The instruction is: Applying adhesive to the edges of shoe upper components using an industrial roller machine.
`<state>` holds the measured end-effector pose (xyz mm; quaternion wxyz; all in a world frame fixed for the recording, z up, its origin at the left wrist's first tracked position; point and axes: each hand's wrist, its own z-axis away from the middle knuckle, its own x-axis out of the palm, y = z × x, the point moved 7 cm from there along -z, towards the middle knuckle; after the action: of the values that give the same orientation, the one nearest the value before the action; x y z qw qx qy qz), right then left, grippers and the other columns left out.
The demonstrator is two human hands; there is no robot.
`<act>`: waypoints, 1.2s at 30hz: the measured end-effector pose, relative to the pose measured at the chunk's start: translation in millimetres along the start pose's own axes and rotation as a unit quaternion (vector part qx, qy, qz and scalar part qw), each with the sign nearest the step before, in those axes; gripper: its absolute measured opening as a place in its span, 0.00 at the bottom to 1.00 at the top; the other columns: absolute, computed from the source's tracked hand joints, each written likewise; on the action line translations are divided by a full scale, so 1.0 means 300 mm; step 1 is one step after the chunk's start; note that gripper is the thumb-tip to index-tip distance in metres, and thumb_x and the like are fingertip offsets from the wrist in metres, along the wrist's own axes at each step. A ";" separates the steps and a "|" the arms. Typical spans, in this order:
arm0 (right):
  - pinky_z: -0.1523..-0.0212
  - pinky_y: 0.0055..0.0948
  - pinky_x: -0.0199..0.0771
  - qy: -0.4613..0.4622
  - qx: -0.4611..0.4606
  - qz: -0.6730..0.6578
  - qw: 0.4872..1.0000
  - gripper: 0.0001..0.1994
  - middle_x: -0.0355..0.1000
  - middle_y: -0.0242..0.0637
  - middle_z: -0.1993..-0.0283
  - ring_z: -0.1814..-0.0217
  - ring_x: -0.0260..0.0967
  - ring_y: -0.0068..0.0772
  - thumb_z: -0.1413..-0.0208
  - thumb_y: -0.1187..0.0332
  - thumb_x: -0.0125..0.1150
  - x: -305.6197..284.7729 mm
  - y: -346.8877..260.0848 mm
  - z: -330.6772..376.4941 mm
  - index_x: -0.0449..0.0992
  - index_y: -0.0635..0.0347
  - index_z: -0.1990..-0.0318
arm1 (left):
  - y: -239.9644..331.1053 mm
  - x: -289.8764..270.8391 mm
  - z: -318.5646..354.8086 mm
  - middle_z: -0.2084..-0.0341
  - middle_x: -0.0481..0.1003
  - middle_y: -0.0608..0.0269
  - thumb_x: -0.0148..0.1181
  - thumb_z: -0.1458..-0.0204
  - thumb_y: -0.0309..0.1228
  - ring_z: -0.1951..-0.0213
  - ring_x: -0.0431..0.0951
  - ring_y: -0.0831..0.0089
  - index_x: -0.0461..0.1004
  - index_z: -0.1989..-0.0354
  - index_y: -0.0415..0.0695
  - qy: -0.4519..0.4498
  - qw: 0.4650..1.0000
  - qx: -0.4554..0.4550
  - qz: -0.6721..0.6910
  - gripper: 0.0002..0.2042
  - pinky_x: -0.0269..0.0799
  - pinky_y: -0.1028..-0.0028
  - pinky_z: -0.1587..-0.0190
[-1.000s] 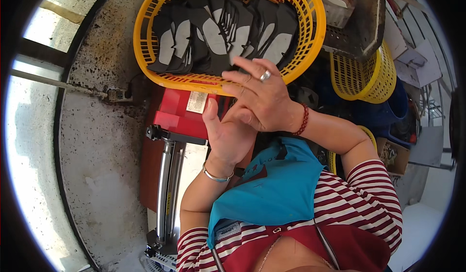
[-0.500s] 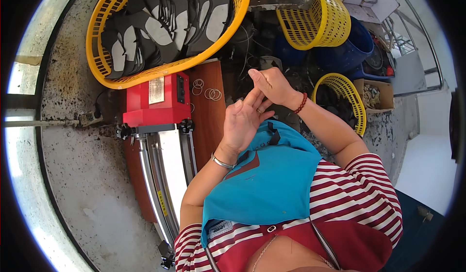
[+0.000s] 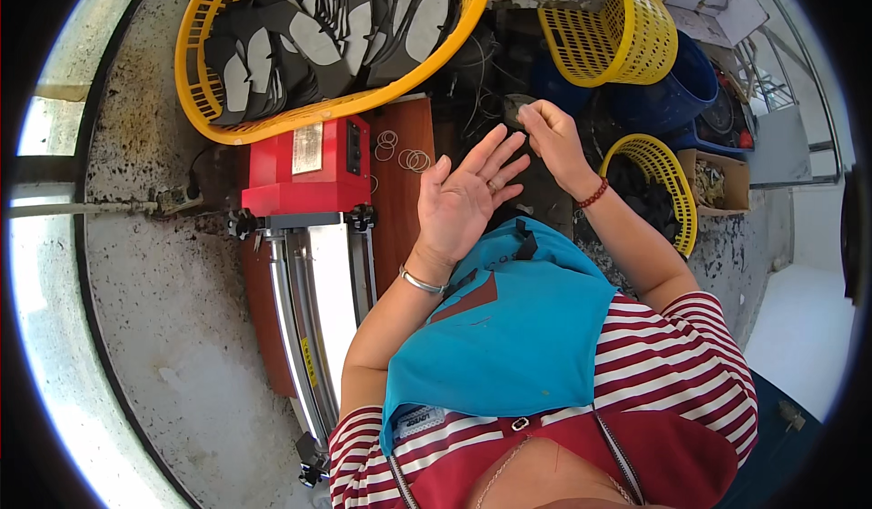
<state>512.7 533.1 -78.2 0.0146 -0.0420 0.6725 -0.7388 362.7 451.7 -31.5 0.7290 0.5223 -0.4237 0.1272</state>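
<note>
Half a second ago the two hands were touching at mid-frame; now they have drawn apart, which suggests one small handling step is finished. The left hand (image 3: 468, 196) is raised palm-up with fingers spread, holding nothing. The right hand (image 3: 549, 137), upper centre-right, has its fingertips pinched together; whether they hold anything cannot be told. Loose rubber bands (image 3: 409, 158) lie on the brown wooden counter (image 3: 400, 227) beside the red box-shaped machine (image 3: 309, 168), below the large yellow plastic basket (image 3: 336, 109) of black-and-white flat pieces.

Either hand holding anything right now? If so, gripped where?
The left hand is open, palm up, fingers spread, and holds nothing. The right hand has its fingertips pinched together above it; whether something small sits in that pinch cannot be told.
</note>
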 end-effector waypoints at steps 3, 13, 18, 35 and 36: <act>0.69 0.20 0.66 -0.076 0.007 -0.061 0.995 0.15 0.73 0.24 0.65 0.69 0.65 0.14 0.31 0.61 0.59 0.044 -0.002 0.033 0.75 0.64 0.49 | 0.007 0.003 -0.008 0.23 0.52 0.49 0.32 0.40 0.64 0.28 0.60 0.52 0.47 0.21 0.48 0.020 0.999 0.023 0.011 0.44 0.54 0.59 0.30; 0.65 0.18 0.69 -0.151 0.000 -0.024 0.988 0.12 0.74 0.26 0.65 0.67 0.67 0.15 0.29 0.63 0.57 0.080 -0.008 0.065 0.79 0.65 0.54 | 0.029 0.003 0.001 0.24 0.53 0.51 0.36 0.41 0.60 0.32 0.67 0.49 0.45 0.21 0.49 0.007 0.999 0.042 -0.032 0.42 0.58 0.60 0.32; 0.71 0.15 0.65 -0.084 -0.139 0.026 0.986 0.15 0.72 0.26 0.71 0.71 0.64 0.12 0.28 0.62 0.54 0.097 -0.103 0.057 0.81 0.66 0.55 | 0.057 -0.008 0.008 0.25 0.55 0.49 0.37 0.40 0.58 0.35 0.71 0.47 0.48 0.21 0.48 0.020 0.998 0.040 -0.047 0.41 0.63 0.60 0.34; 0.77 0.15 0.62 -0.007 -0.049 -0.037 0.998 0.11 0.71 0.25 0.78 0.79 0.67 0.13 0.33 0.64 0.63 0.041 -0.113 0.021 0.83 0.65 0.59 | 0.040 -0.040 -0.002 0.27 0.59 0.46 0.40 0.40 0.55 0.36 0.71 0.44 0.52 0.22 0.49 0.009 0.999 0.032 0.020 0.39 0.69 0.56 0.37; 0.77 0.15 0.62 0.013 -0.067 -0.022 0.997 0.11 0.71 0.25 0.79 0.80 0.67 0.13 0.34 0.64 0.65 0.031 -0.128 0.016 0.83 0.64 0.60 | 0.042 -0.042 -0.005 0.27 0.59 0.46 0.40 0.41 0.56 0.36 0.71 0.44 0.52 0.22 0.48 0.016 0.999 0.030 0.025 0.39 0.69 0.56 0.37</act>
<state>505.0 531.2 -39.2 -0.0134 -0.0486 0.7197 -0.6925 347.7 461.6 -32.9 0.7163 0.5310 -0.4210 0.1668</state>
